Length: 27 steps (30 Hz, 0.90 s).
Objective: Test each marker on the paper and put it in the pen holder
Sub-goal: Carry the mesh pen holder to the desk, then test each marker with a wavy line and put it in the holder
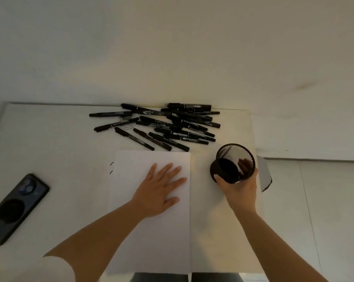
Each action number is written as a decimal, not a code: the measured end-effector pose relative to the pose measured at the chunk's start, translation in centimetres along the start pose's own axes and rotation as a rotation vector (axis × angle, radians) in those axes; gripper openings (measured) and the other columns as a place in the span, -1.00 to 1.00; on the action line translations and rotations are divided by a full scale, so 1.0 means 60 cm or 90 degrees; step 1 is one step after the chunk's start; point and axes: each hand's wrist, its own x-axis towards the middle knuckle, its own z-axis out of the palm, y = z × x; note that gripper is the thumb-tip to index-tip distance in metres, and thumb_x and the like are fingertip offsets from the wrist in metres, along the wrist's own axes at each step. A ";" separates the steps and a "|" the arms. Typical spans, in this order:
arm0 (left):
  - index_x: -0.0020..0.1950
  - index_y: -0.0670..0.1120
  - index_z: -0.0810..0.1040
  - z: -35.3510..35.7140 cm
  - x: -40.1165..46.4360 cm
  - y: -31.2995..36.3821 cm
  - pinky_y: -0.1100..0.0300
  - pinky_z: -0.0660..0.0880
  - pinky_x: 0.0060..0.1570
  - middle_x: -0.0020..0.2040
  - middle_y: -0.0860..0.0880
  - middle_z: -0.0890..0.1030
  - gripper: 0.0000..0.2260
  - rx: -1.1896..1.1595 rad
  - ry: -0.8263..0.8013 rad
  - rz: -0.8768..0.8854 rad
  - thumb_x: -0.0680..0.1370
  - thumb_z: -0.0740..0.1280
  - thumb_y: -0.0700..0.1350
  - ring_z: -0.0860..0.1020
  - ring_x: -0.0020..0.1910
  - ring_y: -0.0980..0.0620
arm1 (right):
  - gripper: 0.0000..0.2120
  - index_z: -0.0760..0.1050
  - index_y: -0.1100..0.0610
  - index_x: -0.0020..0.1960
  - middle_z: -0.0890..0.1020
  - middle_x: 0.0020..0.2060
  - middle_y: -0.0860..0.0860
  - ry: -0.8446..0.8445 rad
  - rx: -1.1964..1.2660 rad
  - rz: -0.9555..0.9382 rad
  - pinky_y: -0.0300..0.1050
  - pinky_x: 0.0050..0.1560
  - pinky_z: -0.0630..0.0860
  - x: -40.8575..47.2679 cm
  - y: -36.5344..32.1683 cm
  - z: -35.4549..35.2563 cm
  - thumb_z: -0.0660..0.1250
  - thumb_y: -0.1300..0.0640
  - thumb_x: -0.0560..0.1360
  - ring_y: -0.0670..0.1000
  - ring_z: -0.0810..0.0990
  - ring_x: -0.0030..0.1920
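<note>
Mesh pen holder (233,162) (fingers behind), right hand (241,188)

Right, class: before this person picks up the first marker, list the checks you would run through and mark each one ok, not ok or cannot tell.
1. Paper held flat: ok, the left hand rests open on it.
2. Pen holder upright: not ok, it is tilted in the grip of the right hand.
3. Pen holder empty: ok, no marker shows inside.
4. Markers within view: ok, piled on the table beyond the paper.
5. A hand free to take a marker: not ok, both are busy.
6. Markers capped: cannot tell.
</note>
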 end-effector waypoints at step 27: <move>0.46 0.25 -0.05 0.032 0.039 -0.030 0.11 -0.34 0.41 0.52 0.17 -0.13 -0.47 -0.098 0.086 0.063 0.53 0.05 0.25 -0.25 0.46 0.19 | -0.26 0.14 -0.25 0.25 0.42 0.08 -0.26 0.088 0.001 -0.248 -0.39 -0.02 0.28 0.056 0.055 0.075 0.47 -0.16 0.20 -0.17 0.44 0.09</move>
